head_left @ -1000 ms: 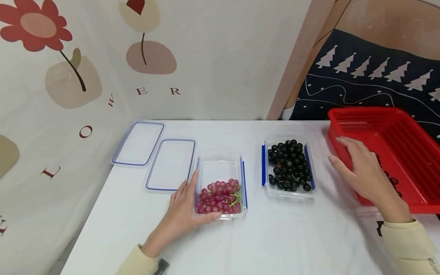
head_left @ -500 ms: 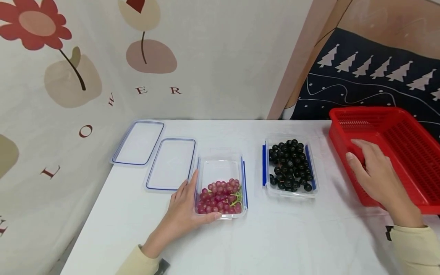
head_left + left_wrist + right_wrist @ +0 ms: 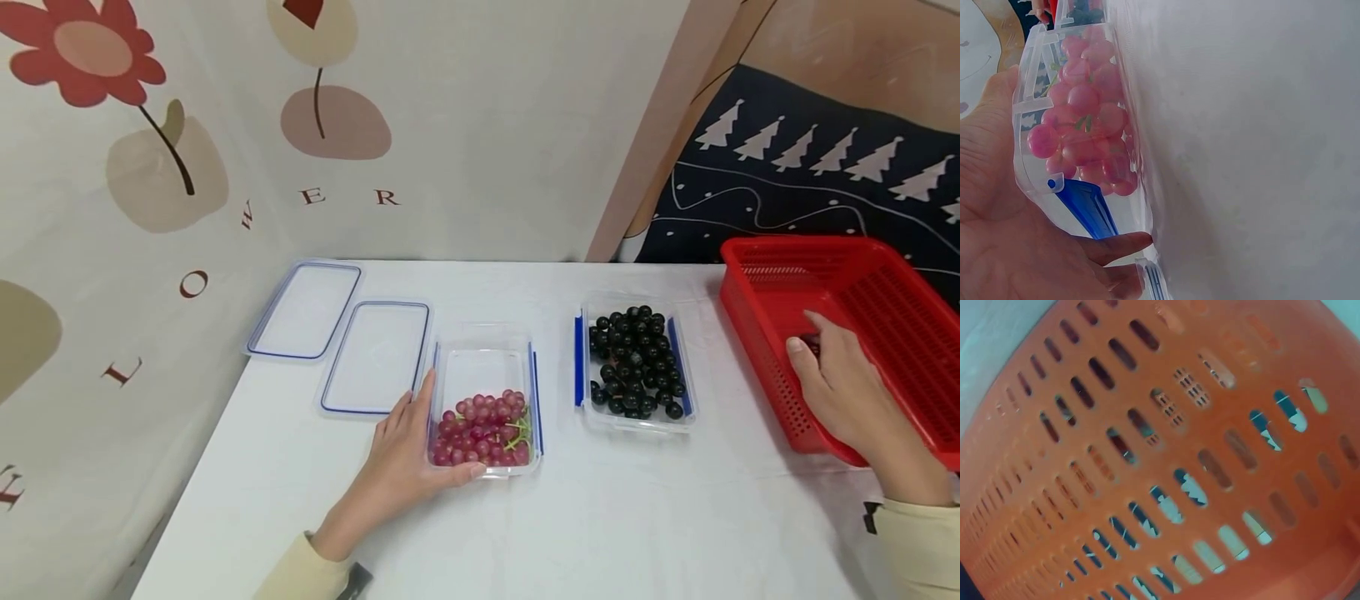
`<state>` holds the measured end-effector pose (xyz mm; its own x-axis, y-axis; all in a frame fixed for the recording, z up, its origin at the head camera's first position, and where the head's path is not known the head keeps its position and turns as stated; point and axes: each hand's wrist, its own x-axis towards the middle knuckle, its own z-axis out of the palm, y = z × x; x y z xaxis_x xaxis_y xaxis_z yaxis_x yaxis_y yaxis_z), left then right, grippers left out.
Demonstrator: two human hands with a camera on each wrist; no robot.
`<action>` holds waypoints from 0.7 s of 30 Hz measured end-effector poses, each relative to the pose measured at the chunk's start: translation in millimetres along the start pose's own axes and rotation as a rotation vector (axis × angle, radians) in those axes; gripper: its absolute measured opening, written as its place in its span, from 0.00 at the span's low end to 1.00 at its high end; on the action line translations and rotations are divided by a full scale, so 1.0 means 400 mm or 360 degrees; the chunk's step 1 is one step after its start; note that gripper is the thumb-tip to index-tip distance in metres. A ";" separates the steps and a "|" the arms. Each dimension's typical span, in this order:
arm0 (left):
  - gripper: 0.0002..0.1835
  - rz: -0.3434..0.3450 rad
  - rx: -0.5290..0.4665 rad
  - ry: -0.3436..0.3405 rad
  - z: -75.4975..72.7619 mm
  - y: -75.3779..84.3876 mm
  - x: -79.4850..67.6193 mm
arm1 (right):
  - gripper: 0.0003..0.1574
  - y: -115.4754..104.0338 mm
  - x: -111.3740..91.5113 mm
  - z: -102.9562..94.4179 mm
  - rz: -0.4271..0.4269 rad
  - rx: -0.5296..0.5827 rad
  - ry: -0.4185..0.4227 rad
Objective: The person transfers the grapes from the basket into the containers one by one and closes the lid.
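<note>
Your left hand [image 3: 401,458] rests with fingers extended, holding nothing clenched, at the near-left corner of the clear container [image 3: 480,360] of red grapes [image 3: 480,432]. Your right hand [image 3: 855,400] is inside the red basket [image 3: 795,279], dark grapes [image 3: 811,342] beside its thumb; I can't tell whether it grips them. Between your hands stands a second container [image 3: 637,426] of black grapes [image 3: 633,360].

The basket [image 3: 768,358] is plain red, the boxes [image 3: 480,367] clear with blue clips [image 3: 579,361], the grapes [image 3: 480,429] pinkish-red or black — and the cream curtain [image 3: 480,167] bears a red flower [image 3: 93,50], the navy cloth [image 3: 708,187] white trees [image 3: 757,139].
</note>
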<state>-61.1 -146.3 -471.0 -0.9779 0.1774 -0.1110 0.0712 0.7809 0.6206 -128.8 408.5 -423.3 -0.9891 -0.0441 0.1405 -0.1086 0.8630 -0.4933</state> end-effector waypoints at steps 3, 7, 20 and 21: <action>0.78 -0.0001 0.0010 0.0002 0.001 -0.001 -0.001 | 0.44 0.015 0.000 -0.009 0.0038 -0.0016 -0.0056; 0.78 -0.0001 0.0003 0.0000 0.000 -0.001 -0.002 | 0.45 0.033 0.003 -0.024 0.0098 -0.0075 -0.0116; 0.78 -0.0016 0.0017 0.0008 -0.005 -0.002 -0.004 | 0.57 0.063 0.001 -0.044 0.0182 -0.0189 -0.0450; 0.78 -0.0016 0.0019 0.0009 -0.004 -0.002 -0.004 | 0.58 0.064 0.002 -0.046 0.0199 -0.0198 -0.0473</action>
<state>-59.8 -148.4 -470.0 -0.9796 0.1663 -0.1126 0.0639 0.7898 0.6101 -130.6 440.0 -420.2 -0.9817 -0.0632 -0.1799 0.0101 0.9250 -0.3799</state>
